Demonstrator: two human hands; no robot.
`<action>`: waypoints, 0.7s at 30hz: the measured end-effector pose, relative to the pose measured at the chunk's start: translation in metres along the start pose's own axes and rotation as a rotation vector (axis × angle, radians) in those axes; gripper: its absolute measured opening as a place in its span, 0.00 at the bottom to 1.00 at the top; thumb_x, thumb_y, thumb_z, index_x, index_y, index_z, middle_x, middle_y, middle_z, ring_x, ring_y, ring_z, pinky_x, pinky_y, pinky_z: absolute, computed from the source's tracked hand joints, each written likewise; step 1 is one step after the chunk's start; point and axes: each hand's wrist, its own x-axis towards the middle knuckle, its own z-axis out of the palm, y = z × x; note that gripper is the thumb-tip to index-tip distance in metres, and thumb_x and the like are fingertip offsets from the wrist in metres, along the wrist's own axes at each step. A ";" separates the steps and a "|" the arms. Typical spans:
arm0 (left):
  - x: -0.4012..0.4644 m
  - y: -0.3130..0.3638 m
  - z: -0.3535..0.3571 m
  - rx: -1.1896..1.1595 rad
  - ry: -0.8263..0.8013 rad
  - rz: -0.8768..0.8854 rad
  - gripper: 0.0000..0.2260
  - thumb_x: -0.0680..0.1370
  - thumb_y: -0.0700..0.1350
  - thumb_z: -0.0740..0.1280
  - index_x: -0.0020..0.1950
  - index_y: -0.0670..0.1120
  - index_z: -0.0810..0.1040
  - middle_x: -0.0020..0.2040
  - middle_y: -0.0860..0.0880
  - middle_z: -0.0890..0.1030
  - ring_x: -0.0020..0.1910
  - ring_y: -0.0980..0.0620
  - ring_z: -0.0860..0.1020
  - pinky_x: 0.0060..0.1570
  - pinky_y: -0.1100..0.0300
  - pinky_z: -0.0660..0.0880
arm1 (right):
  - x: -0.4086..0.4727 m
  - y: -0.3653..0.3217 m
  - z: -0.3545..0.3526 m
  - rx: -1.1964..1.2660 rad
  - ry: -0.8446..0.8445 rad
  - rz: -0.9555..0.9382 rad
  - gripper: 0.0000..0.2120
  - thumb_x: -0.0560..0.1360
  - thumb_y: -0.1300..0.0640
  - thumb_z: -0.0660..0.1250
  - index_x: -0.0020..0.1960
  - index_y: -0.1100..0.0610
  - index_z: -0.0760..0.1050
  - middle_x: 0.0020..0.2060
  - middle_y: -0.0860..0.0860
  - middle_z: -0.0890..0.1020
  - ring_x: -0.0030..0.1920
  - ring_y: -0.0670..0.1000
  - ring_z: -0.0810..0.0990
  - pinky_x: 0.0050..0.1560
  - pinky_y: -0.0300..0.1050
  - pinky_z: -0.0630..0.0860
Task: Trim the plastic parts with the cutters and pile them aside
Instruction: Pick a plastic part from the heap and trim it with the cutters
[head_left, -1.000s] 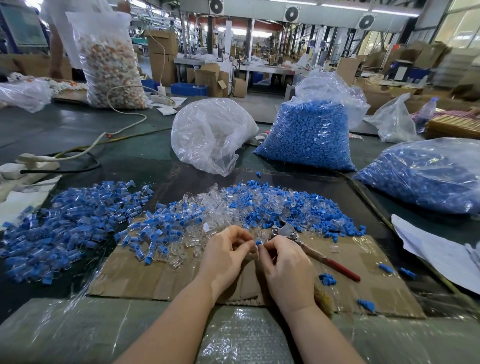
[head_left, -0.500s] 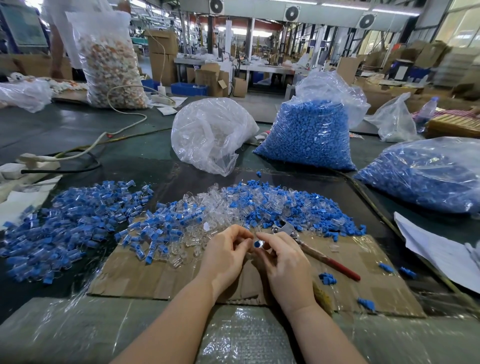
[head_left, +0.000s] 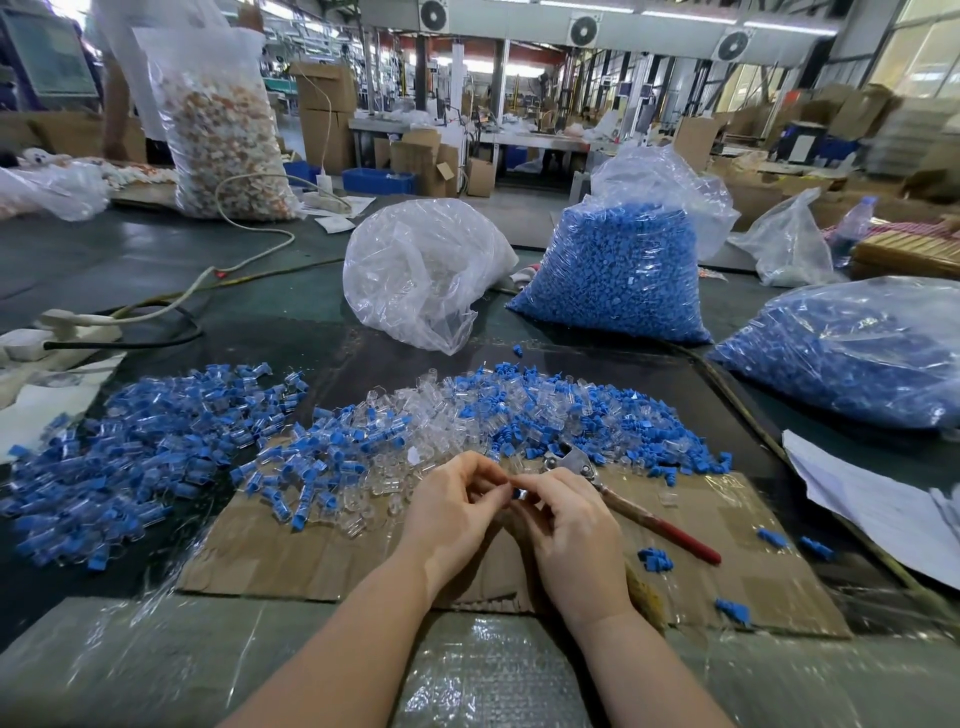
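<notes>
My left hand (head_left: 451, 506) and my right hand (head_left: 569, 525) meet over a cardboard sheet (head_left: 311, 556), and both pinch one small blue and clear plastic part (head_left: 519, 493) between their fingertips. The cutters (head_left: 623, 499), with a metal head and a red handle, lie on the cardboard just right of my right hand, held by neither hand. Beyond my hands spreads a loose heap of clear and blue parts (head_left: 519, 410). A second pile of blue-capped clear parts (head_left: 140, 441) lies to the left on the dark table.
A clear bag (head_left: 421, 275) and two bags of blue parts (head_left: 613, 270) (head_left: 857, 353) stand behind the heap. White paper (head_left: 872, 504) lies at right, cables and a power strip (head_left: 62, 327) at left. A few stray blue parts (head_left: 655, 558) dot the cardboard.
My fingers have shifted slightly on the small part: the blue piece now shows between the fingertips of both hands. The cutters and piles have not moved.
</notes>
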 end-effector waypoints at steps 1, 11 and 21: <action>0.000 0.000 0.000 -0.014 0.001 -0.005 0.06 0.74 0.38 0.70 0.41 0.49 0.76 0.38 0.49 0.80 0.35 0.57 0.77 0.37 0.70 0.74 | 0.000 0.000 -0.001 -0.025 0.009 -0.002 0.10 0.71 0.59 0.73 0.52 0.56 0.81 0.44 0.48 0.81 0.48 0.49 0.77 0.51 0.45 0.75; 0.005 0.000 -0.002 -0.202 0.007 -0.115 0.04 0.75 0.36 0.68 0.44 0.44 0.76 0.36 0.47 0.79 0.31 0.61 0.78 0.34 0.69 0.75 | 0.004 0.013 -0.034 -0.657 -0.360 0.566 0.36 0.74 0.32 0.54 0.73 0.54 0.58 0.70 0.53 0.64 0.70 0.56 0.62 0.70 0.58 0.57; 0.011 0.002 -0.006 -0.417 0.033 -0.269 0.01 0.75 0.36 0.67 0.46 0.40 0.76 0.38 0.43 0.81 0.27 0.57 0.76 0.27 0.66 0.72 | 0.010 0.012 -0.046 -0.743 -0.324 0.370 0.21 0.79 0.39 0.51 0.58 0.55 0.66 0.58 0.52 0.74 0.58 0.52 0.72 0.56 0.43 0.69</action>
